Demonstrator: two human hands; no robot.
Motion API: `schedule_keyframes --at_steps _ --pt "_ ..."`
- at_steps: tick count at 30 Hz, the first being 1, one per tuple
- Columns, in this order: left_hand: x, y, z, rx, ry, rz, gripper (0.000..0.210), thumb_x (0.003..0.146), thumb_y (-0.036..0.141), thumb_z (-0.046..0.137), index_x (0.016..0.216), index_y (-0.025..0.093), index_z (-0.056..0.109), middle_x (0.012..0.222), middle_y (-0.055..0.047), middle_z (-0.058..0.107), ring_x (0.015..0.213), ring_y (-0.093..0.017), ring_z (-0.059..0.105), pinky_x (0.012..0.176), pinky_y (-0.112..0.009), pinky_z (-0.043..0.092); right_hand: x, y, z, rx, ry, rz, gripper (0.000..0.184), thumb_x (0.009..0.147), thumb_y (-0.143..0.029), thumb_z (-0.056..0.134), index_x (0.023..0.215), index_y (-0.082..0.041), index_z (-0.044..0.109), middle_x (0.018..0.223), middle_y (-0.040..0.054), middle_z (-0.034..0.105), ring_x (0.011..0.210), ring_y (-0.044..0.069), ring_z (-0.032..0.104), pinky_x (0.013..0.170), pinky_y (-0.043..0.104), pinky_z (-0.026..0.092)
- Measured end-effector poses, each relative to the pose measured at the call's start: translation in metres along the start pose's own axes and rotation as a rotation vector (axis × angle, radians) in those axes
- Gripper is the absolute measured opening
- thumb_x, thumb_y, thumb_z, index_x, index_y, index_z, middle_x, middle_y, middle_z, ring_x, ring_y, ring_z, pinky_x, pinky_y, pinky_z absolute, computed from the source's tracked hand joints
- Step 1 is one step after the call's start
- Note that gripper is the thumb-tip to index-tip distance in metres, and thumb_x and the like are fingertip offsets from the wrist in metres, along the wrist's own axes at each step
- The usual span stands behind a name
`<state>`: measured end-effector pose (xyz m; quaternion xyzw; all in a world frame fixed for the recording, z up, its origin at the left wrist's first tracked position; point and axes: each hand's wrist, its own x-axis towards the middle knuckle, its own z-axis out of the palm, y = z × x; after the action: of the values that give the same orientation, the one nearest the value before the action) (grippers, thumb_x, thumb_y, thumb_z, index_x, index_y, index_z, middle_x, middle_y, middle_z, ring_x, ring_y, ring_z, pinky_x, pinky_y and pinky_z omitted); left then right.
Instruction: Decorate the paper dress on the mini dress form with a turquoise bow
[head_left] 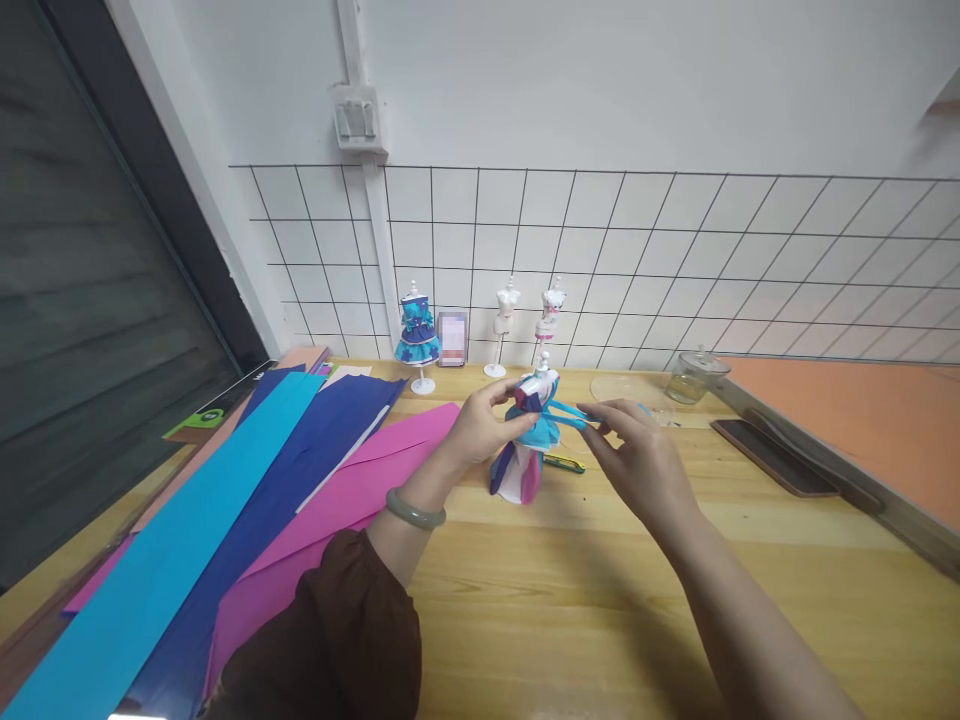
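Observation:
A miniature dress form wears a small dress with a white, pink and dark blue skirt and a bright blue layer at the waist. My left hand grips it at the bodice, thumb in front and fingers behind. From its right side two narrow blue strips stretch across to my right hand, which pinches their ends between thumb and fingers. Behind the skirt lies a yellow-green cutter knife, partly hidden by it.
Pink sheets, dark blue sheets and a bright blue strip cover the table's left. At the back stand a blue-dressed form, a phone and two white forms. A glass jar and dark tray are right.

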<state>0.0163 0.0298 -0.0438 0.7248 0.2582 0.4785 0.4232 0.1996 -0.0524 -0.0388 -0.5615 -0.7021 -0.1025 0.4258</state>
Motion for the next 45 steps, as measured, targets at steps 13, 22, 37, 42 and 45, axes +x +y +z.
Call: schedule_keyframes --at_steps 13,22,37,42,45 --pt "-0.002 0.005 0.001 -0.022 -0.037 0.041 0.043 0.074 0.02 0.064 0.115 0.014 0.057 0.109 -0.009 0.065 0.102 -0.019 0.058 0.094 -0.034 0.043 0.008 -0.005 -0.042 -0.216 0.009 -0.053 0.042 0.086 -0.052 0.048 0.108 -0.021 0.066 0.118 0.0124 0.063 0.111 0.031 0.055 0.089 0.048 0.044" --pt "-0.002 0.004 0.001 -0.014 -0.045 0.083 0.043 0.075 0.021 0.063 0.118 0.016 0.058 0.115 -0.009 0.063 0.108 -0.021 0.056 0.094 -0.034 0.043 0.038 -0.021 -0.014 -0.113 -0.349 0.071 0.028 0.087 -0.039 0.05 0.087 -0.021 0.072 0.076 0.0056 0.069 0.073 0.022 0.061 0.063 0.032 0.044" --pt "-0.002 -0.001 0.006 0.017 -0.011 0.09 0.04 0.075 0.023 0.063 0.114 0.016 0.059 0.109 -0.007 0.065 0.103 -0.02 0.058 0.093 -0.032 0.043 0.013 -0.05 -0.022 -0.23 -0.079 -0.078 0.018 0.085 -0.027 0.057 0.075 -0.019 0.07 0.069 0.0029 0.064 0.06 0.015 0.056 0.053 0.027 0.036" --pt "-0.003 0.001 0.008 0.064 0.021 0.079 0.039 0.075 0.022 0.062 0.114 0.016 0.059 0.11 -0.007 0.064 0.103 -0.02 0.058 0.092 -0.032 0.044 0.001 -0.049 -0.012 -0.206 0.016 -0.155 0.024 0.089 -0.027 0.05 0.075 -0.019 0.068 0.067 0.0048 0.063 0.061 0.016 0.057 0.054 0.028 0.038" --pt "-0.004 0.003 0.011 0.075 0.043 0.075 0.039 0.074 0.021 0.062 0.112 0.017 0.059 0.108 -0.006 0.065 0.102 -0.019 0.059 0.092 -0.031 0.044 -0.002 -0.049 -0.009 -0.151 0.021 -0.134 0.022 0.089 -0.027 0.049 0.079 -0.019 0.066 0.07 0.0044 0.063 0.061 0.016 0.058 0.054 0.028 0.04"
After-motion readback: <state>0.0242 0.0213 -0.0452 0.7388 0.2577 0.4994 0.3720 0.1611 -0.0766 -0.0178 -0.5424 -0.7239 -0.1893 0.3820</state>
